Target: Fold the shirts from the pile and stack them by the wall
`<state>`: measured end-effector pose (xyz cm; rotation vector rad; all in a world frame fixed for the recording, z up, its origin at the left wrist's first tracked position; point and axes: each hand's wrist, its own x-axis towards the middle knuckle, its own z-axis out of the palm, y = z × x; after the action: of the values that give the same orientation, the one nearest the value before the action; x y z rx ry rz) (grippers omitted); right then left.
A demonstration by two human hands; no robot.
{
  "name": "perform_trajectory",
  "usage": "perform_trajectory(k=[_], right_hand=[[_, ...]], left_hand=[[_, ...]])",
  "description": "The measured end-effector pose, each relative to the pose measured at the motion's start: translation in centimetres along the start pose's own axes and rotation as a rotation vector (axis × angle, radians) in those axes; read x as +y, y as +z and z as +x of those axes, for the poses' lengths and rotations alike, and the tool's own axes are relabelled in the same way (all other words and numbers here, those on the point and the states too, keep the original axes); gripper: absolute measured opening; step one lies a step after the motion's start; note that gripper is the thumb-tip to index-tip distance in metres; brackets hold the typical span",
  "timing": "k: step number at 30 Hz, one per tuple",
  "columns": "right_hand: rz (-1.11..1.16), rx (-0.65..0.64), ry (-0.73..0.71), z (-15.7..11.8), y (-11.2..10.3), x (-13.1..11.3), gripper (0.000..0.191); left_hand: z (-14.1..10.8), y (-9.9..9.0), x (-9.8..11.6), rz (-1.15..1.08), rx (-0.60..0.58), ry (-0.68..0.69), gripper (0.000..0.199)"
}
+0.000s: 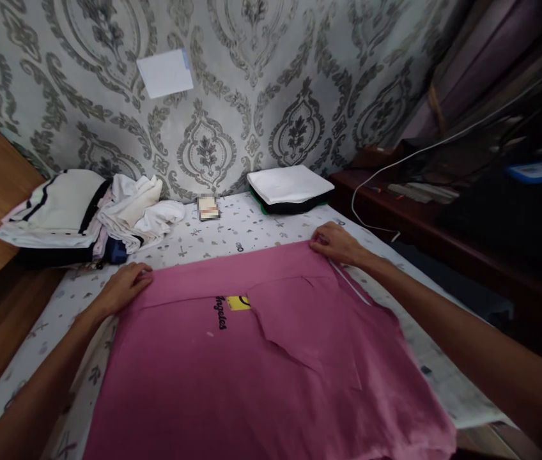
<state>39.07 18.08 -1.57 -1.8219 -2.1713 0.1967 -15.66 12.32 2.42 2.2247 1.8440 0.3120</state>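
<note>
A pink shirt (194,377) lies spread over the patterned bed sheet, with its far side folded over in a straight strip. Part of a sleeve is laid across its upper right, and black lettering reading "Angeles" and a yellow patch show near the fold. At the far left corner of the cloth, my left hand (127,286) has its fingers closed on the edge. My right hand (337,244) pinches the far right corner, fingertips curled around the fabric. A thin white strip runs along the shirt's right side, just below that hand.
Folded light-coloured clothes (67,207) are stacked at the back left beside crumpled white cloth (144,207). Another folded pile (290,185) sits by the wall. A small blurred packet (208,207) lies between. A white cable (415,153) hangs over the dark red furniture at right.
</note>
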Motion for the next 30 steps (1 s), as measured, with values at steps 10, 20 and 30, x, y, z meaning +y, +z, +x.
perform_trajectory(k=[10, 20, 30], right_hand=[[0.207, 0.135, 0.007, -1.2, -3.0, -1.8, 0.016], [0.204, 0.180, -0.032, 1.0, 0.1, -0.4, 0.010], [0.111, 0.173, -0.008, 1.1, 0.1, 0.9, 0.010]], left_hand=[[-0.8, -3.1, 0.3, -0.424, -0.002, -0.113, 0.049], [1.6, -1.4, -2.0, -0.276, 0.064, -0.076, 0.051], [0.6, -0.6, -3.4, 0.155, 0.068, -0.162, 0.047]])
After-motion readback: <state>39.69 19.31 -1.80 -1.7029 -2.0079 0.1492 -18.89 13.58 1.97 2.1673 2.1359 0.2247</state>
